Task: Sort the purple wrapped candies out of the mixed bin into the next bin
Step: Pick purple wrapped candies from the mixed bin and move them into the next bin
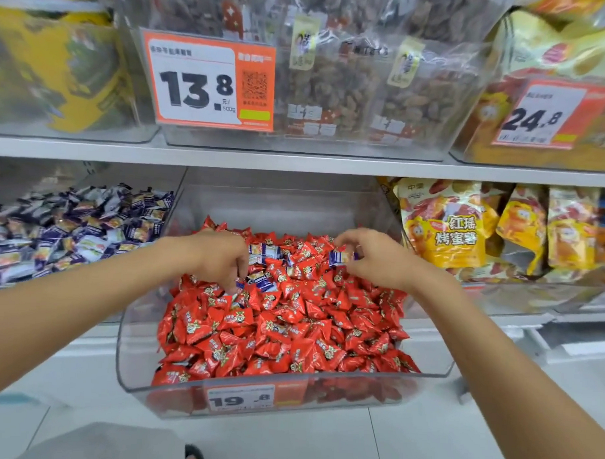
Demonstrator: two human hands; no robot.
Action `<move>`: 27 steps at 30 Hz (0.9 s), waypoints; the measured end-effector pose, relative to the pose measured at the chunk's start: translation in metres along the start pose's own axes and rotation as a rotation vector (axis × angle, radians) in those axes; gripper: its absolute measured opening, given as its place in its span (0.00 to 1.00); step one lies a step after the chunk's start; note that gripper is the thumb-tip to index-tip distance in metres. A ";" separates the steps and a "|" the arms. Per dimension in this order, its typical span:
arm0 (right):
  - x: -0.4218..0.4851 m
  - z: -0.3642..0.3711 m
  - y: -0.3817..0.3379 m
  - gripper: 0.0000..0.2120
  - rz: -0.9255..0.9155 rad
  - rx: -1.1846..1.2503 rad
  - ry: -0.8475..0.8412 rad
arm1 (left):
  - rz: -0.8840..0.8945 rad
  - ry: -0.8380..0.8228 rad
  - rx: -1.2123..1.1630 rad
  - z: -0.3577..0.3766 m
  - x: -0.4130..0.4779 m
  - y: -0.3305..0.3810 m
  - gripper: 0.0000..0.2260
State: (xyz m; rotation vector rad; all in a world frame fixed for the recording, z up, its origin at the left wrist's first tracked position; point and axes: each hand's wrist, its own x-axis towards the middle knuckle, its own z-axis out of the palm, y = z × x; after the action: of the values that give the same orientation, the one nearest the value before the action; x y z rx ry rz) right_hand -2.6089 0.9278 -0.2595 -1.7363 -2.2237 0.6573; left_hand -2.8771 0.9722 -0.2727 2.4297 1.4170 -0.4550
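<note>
Plainly the right hand pinches a purple candy; left hand seemingly pinches another.

The orange-and-white price tag on the upper middle bin reads "13.8", with a small "500g" below and a QR code beside it. The right price tag, on the upper right bin, reads "24.8". The front tag on the mixed bin reads "19.8". The yellow bag reads "红瑶 烤蜜薯". Finer print is blurred.
</note>
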 end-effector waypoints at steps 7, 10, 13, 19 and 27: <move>0.011 -0.003 -0.020 0.11 0.068 0.447 0.058 | 0.085 0.233 -0.581 -0.007 0.001 -0.013 0.05; 0.015 0.000 -0.023 0.12 0.073 0.452 0.012 | 0.072 0.149 -0.730 -0.007 0.003 -0.008 0.05; 0.017 0.005 -0.020 0.15 0.020 0.362 0.006 | 0.090 0.204 -0.559 -0.009 0.007 -0.009 0.16; 0.045 0.060 -0.046 0.15 -0.143 0.028 -0.175 | 0.108 0.260 -0.527 -0.015 0.003 -0.018 0.22; 0.045 0.037 -0.022 0.16 -0.054 0.156 0.053 | 0.049 0.216 -0.496 -0.018 -0.003 -0.012 0.06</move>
State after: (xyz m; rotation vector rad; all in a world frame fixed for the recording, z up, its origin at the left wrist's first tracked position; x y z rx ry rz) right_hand -2.6561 0.9599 -0.2851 -1.5937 -2.1152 0.7426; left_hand -2.8866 0.9830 -0.2564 2.1408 1.3499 0.1646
